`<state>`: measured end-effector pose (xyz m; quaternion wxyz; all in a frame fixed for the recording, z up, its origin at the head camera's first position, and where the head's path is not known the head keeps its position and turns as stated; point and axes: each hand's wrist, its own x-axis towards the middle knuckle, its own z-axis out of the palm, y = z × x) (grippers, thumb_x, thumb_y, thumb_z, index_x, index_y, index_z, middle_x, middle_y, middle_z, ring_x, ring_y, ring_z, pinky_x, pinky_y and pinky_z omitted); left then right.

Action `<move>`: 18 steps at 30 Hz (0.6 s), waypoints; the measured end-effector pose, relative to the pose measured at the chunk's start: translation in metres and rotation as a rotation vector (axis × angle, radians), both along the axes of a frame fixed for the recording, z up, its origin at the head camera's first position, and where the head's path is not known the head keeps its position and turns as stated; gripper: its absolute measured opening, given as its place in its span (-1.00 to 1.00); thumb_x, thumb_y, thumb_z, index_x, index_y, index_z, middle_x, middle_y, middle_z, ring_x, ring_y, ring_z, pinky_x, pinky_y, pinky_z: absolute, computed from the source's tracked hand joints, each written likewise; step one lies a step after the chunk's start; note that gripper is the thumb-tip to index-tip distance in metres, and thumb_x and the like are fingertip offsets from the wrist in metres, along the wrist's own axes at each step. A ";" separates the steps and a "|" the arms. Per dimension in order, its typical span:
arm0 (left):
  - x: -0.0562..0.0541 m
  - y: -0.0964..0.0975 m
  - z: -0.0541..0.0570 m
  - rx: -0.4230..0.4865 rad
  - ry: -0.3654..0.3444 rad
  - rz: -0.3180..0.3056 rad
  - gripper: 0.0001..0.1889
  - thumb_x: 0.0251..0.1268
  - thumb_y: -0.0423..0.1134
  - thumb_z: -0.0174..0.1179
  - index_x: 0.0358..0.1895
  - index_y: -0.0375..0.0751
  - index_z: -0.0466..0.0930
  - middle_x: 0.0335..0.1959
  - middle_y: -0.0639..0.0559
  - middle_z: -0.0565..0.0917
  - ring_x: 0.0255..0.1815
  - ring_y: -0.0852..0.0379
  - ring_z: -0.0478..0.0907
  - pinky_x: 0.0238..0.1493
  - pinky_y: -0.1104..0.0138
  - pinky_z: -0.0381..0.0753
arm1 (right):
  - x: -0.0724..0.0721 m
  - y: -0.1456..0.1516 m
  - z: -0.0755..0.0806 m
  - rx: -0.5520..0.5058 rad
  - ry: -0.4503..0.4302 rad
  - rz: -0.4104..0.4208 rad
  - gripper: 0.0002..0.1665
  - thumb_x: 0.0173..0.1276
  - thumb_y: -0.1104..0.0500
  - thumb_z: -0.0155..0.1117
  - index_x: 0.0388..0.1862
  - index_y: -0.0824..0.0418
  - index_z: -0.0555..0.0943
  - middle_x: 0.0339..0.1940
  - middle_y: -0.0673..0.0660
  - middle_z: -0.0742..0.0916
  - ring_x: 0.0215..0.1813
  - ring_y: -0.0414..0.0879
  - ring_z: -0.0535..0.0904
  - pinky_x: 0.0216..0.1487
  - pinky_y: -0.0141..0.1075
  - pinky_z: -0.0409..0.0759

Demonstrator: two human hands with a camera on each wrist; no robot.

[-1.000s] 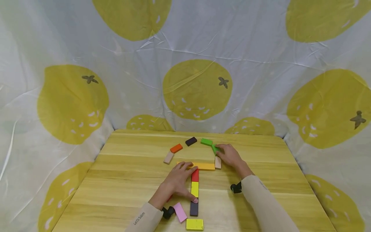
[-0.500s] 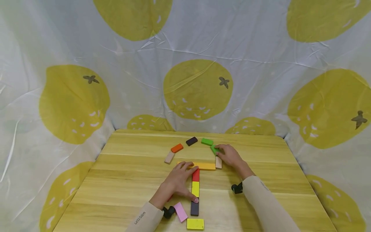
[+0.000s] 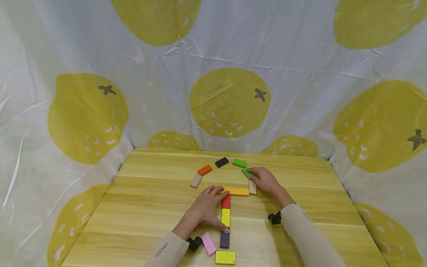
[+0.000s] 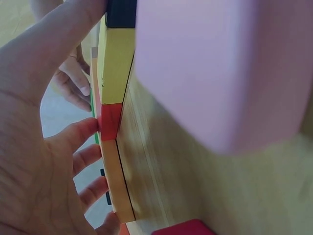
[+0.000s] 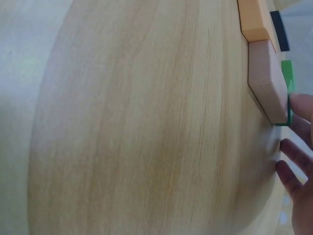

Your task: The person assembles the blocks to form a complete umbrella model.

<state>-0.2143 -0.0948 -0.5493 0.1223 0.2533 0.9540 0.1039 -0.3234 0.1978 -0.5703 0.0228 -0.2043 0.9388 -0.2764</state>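
Note:
My left hand point(image 3: 206, 209) spreads over a straight row of blocks in the head view. Its thumb rests on a black block point(image 3: 225, 240); a yellow block point(image 3: 225, 217) and a red block point(image 3: 226, 202) lie beyond. In the left wrist view, fingertips touch the red block's end and the long orange block point(image 4: 117, 181) across the row's top. My right hand point(image 3: 265, 180) pinches a green block point(image 3: 245, 172), partly hidden by the fingers. That block sits between a pale wooden block point(image 3: 252, 187) and a second green block point(image 3: 239, 163).
Curving on leftward are a black block point(image 3: 221, 162), an orange-red block point(image 3: 205, 170) and another pale wooden block point(image 3: 196, 181). Nearer lie a pink block point(image 3: 208, 243) and a loose yellow block point(image 3: 225, 258). A red piece point(image 3: 196, 227) is mostly covered by my left wrist.
Between my right fingers the green block has turned slightly, its far end swinging a little left. My left hand stays where it was; the head view has shifted slightly.

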 end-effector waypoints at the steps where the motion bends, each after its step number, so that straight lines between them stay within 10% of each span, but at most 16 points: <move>1: 0.000 0.000 0.000 0.001 0.000 -0.001 0.38 -0.44 0.70 0.38 0.65 0.29 0.10 0.64 0.08 0.18 0.64 -0.17 0.08 0.54 -0.17 0.29 | 0.000 0.000 0.000 -0.003 0.000 -0.001 -0.56 0.57 0.14 0.21 0.36 0.19 0.60 0.33 0.27 0.66 0.37 0.32 0.51 0.39 0.26 0.44; 18: 0.002 0.000 0.001 -0.005 0.006 0.003 0.38 -0.44 0.69 0.38 0.65 0.28 0.11 0.64 0.08 0.18 0.64 -0.18 0.09 0.55 -0.16 0.26 | 0.004 -0.003 -0.001 -0.024 0.013 0.021 -0.55 0.59 0.15 0.18 0.37 0.23 0.59 0.34 0.27 0.66 0.40 0.32 0.50 0.41 0.28 0.41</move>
